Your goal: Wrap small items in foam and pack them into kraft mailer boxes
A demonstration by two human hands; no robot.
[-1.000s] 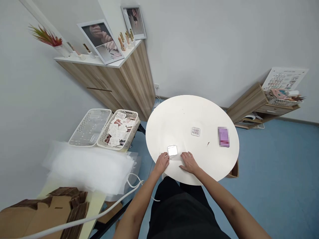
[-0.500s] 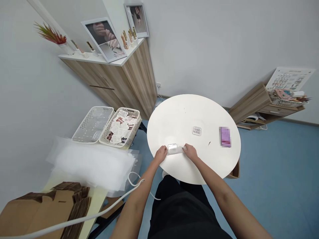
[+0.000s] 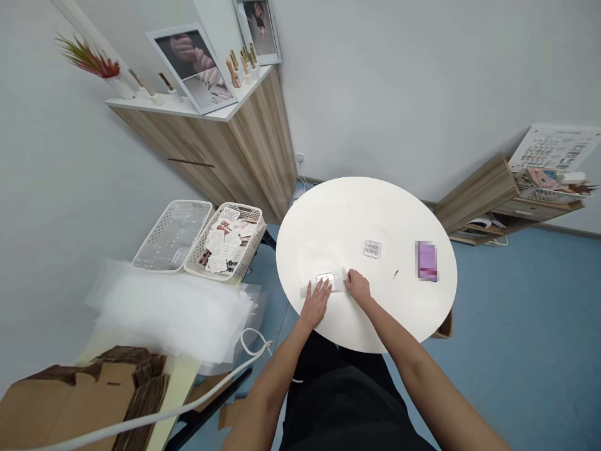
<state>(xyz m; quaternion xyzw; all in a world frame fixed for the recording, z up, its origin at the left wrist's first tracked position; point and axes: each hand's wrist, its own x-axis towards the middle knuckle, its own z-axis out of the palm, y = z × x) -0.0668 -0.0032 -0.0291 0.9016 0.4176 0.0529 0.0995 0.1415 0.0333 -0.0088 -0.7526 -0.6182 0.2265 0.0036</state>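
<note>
The left hand lies spread flat on a clear plastic sleeve at the near edge of a round white table. The right hand sits at the sleeve's other end, fingers bunched against the plastic (whether they pinch it or only press, I cannot tell). The hands are apart, one on each side of a small white-and-silver packet inside the sleeve, which lies on the tabletop.

Farther across the table are a small clear case and a purple box, its surface blurred. Off to the left, a white lattice basket holds printed cards beside a clear lattice tray. Below them lie a pile of translucent plastic sheets and flattened cardboard.
</note>
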